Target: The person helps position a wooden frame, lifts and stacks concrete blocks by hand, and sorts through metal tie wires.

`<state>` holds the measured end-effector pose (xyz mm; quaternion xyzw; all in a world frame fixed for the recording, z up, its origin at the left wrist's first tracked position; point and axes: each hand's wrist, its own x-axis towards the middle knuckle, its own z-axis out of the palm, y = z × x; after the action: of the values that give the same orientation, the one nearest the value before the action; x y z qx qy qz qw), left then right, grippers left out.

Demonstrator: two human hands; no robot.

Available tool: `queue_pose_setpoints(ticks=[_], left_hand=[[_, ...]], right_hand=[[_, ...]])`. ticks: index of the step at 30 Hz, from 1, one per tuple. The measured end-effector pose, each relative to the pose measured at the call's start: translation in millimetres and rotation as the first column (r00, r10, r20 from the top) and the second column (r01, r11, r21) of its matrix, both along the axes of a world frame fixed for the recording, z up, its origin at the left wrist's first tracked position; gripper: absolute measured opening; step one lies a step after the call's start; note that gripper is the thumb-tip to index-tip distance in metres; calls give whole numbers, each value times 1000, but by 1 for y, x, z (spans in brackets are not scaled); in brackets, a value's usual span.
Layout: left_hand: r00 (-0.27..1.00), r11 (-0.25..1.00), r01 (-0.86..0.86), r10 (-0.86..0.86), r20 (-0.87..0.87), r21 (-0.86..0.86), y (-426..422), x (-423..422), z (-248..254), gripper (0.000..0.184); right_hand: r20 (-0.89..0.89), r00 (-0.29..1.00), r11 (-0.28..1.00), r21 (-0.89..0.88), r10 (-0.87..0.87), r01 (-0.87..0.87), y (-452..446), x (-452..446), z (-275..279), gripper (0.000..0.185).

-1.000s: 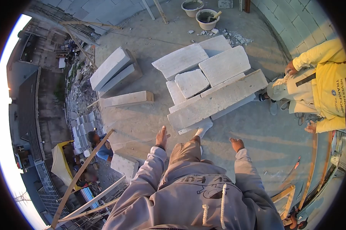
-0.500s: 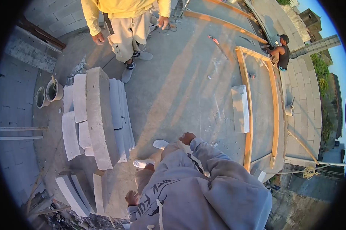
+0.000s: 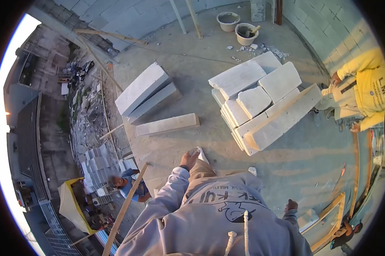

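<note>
My left hand point(image 3: 189, 158) hangs in front of my left thigh above a white-shod foot point(image 3: 202, 154), its fingers loosely apart and holding nothing. Nearest to it on the floor lies a single long, light concrete block point(image 3: 167, 124). Past that, two more blocks point(image 3: 144, 88) stand on edge side by side. To the right is a stack of pale blocks point(image 3: 265, 104), some with broken ends, with a long block point(image 3: 286, 117) along its near side. Out beside my right hip, my right hand point(image 3: 291, 205) has curled fingers and nothing visible in them; it touches no block.
Two mortar buckets point(image 3: 247, 34) stand near the back wall. A person in yellow point(image 3: 369, 87) is at the right; another crouches by a timber frame point(image 3: 328, 213). Left, the floor edge drops to rubble and a person in blue point(image 3: 130, 185). A wooden pole point(image 3: 126, 209) slants upward.
My view has swung left, bringing the floor edge and the person in blue into sight. The block stack now appears on the right. My left hand has swung forward, my right hand back.
</note>
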<state>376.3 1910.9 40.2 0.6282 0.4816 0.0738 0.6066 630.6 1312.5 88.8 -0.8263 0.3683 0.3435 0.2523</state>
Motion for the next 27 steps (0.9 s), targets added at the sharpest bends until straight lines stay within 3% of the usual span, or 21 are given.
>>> queue_pose_setpoints(ticks=[1, 2, 3, 4, 5, 6, 7, 8, 11, 13, 17, 18, 19, 21, 23, 25, 26, 27], left_hand=[[988, 989, -138, 133, -84, -52, 13, -40, -8, 38], [962, 955, -271, 265, -61, -123, 26, -66, 21, 42], [916, 906, -402, 400, -38, -131, 40, -95, 30, 42], [879, 868, -477, 472, -71, -141, 58, -137, 17, 42], [830, 844, -533, 507, -232, -66, 75, -159, 48, 42], [737, 781, -624, 588, -333, -3, 94, -204, 18, 37], [625, 640, -769, 753, -206, 4, 104, -205, 54, 34], [540, 577, -814, 790, -289, 56, 119, -214, 71, 34], [414, 444, -888, 884, -217, 116, 148, -234, 85, 40], [375, 437, -890, 865, -333, 133, 160, -246, 64, 46], [386, 521, -816, 813, -436, 249, 186, -244, 22, 57], [402, 584, -760, 768, -499, 286, 204, -223, 37, 61], [442, 653, -674, 731, -520, 345, 218, -233, 16, 62], [429, 669, -658, 710, -558, 345, 249, -256, -31, 64], [334, 711, -616, 626, -705, 339, 302, -256, -58, 64], [367, 624, -726, 707, -604, 290, 349, -286, -140, 71], [369, 817, -545, 436, -821, 189, 391, -269, -142, 73], [407, 785, -540, 559, -723, 303, 412, -273, -180, 73]], right_hand=[[-93, 992, 991, 115, 81, -70, 81, -6, 9, 20], [-212, 960, 965, 224, 185, -136, 161, -10, 25, 25], [-209, 907, 892, 355, 366, -279, 217, -14, 20, 30], [-134, 853, 807, 425, 504, -410, 269, -19, 25, 32], [-77, 767, 700, 475, 637, -533, 314, -20, 36, 32], [-10, 663, 571, 518, 749, -637, 354, -15, 43, 33], [53, 623, 515, 508, 781, -690, 382, -8, 41, 34], [115, 573, 453, 496, 812, -741, 407, -2, 37, 35], [141, 588, 487, 428, 796, -761, 478, 20, 26, 38], [56, 634, 555, 430, 771, -712, 521, 36, 1, 40], [-64, 695, 629, 491, 716, -603, 607, 46, -48, 45], [-122, 696, 657, 478, 707, -583, 625, 42, -62, 48], [-173, 689, 675, 465, 704, -573, 649, 39, -79, 52], [-260, 745, 760, 451, 614, -469, 689, 26, -109, 60], [-316, 778, 808, 448, 544, -383, 716, 18, -157, 71], [-384, 767, 837, 418, 514, -352, 741, 13, -204, 81], [-400, 777, 856, 396, 486, -331, 750, 11, -230, 84], [-413, 798, 882, 369, 439, -294, 755, 9, -257, 85]])
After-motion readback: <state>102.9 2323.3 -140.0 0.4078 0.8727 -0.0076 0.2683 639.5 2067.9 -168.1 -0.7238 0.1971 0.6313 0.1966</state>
